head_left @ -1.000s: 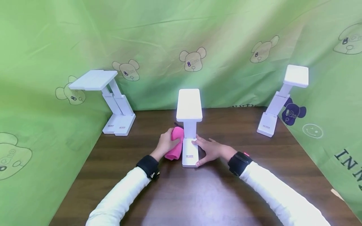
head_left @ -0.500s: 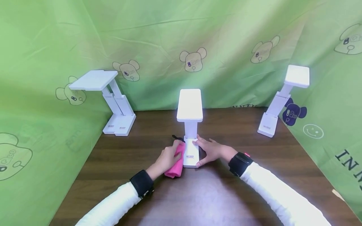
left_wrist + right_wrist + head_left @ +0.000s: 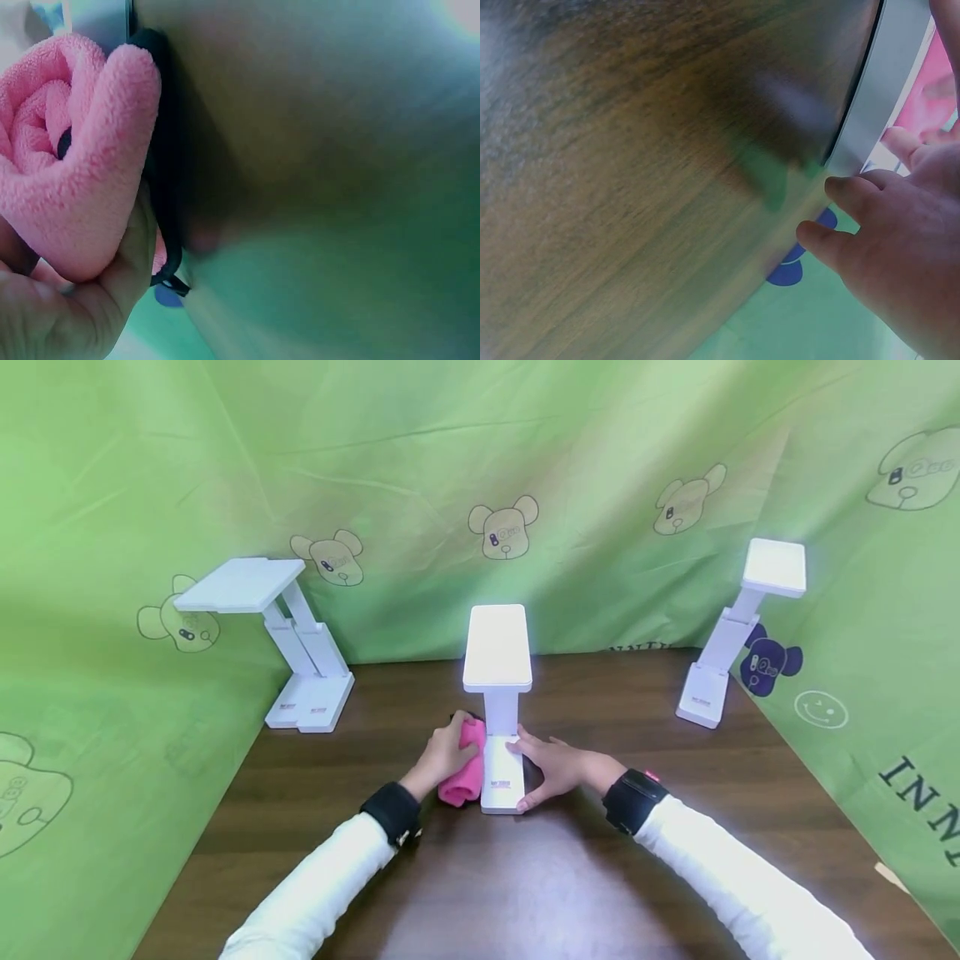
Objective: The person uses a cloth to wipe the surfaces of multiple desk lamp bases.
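Note:
A white desk lamp (image 3: 498,647) with a lit head stands upright at the middle of the table. My left hand (image 3: 441,755) grips a rolled pink towel (image 3: 465,781) against the left side of the lamp's base (image 3: 501,775). Fluffy rolled layers of the towel and a black strap (image 3: 169,187) show in the left wrist view. On the base's right side rests my right hand (image 3: 557,770), its thumb at the front corner and its index finger on top near the hinge. In the right wrist view the other fingers (image 3: 821,241) are spread beside the base's edge.
Two more white lamps (image 3: 300,647) stand side by side at the back left, and another lit lamp (image 3: 723,639) at the back right. A green curtain (image 3: 405,460) with bear prints encloses the brown wooden table (image 3: 600,877) on the back and sides.
My left hand drew the towel along the base toward me, then moved it back away again. The right hand stays on the lamp. The head view has shifted slightly.

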`<state>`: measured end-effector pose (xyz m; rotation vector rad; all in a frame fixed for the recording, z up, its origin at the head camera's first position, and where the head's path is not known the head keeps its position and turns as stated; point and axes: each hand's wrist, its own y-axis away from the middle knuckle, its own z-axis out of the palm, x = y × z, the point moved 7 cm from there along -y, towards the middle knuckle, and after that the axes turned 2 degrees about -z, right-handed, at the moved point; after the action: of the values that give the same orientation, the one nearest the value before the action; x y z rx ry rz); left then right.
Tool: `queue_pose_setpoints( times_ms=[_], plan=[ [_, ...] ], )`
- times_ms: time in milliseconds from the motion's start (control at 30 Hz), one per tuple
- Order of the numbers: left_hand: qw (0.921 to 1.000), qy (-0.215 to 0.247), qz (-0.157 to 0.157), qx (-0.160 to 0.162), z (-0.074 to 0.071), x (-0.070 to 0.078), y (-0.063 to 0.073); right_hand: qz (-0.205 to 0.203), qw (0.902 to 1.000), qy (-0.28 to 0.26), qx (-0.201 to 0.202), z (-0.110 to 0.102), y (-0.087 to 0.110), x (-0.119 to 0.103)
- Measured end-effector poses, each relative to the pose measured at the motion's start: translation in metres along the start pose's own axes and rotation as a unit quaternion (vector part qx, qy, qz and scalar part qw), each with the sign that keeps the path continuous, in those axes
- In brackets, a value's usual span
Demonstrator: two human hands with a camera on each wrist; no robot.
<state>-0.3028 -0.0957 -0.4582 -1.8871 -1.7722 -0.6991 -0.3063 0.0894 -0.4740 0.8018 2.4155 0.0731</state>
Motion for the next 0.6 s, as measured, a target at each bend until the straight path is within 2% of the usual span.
queue_pose_setpoints(
  times_ms=[100, 167, 233, 300, 367, 433, 600],
  plan=[
    [0.9996, -0.017, -0.016, 0.012, -0.004, -0.002, -0.023, 0.005, 1.0, -0.004, -0.002, 0.001, -0.001, 0.001],
    [0.9993, -0.029, -0.022, 0.012, -0.005, -0.004, -0.032, 0.005, 1.0, -0.003, -0.004, 0.002, -0.002, 0.0],
    [0.999, -0.04, -0.02, 0.005, -0.005, -0.005, -0.035, 0.005, 1.0, 0.0, -0.002, 0.001, -0.003, 0.0],
    [0.9985, -0.052, -0.017, -0.008, -0.004, -0.004, -0.032, 0.002, 1.0, 0.005, 0.0, 0.0, -0.003, -0.001],
    [0.998, -0.058, -0.01, -0.02, -0.002, -0.002, -0.022, 0.0, 1.0, 0.008, 0.003, -0.002, -0.003, -0.002],
    [0.9977, -0.06, 0.002, -0.031, 0.0, 0.001, -0.006, -0.005, 0.9999, 0.01, 0.005, -0.004, -0.002, -0.003],
    [0.9951, -0.049, 0.039, -0.076, 0.006, 0.01, 0.046, -0.009, 0.9999, 0.006, 0.008, -0.003, 0.001, -0.004]
  ],
)
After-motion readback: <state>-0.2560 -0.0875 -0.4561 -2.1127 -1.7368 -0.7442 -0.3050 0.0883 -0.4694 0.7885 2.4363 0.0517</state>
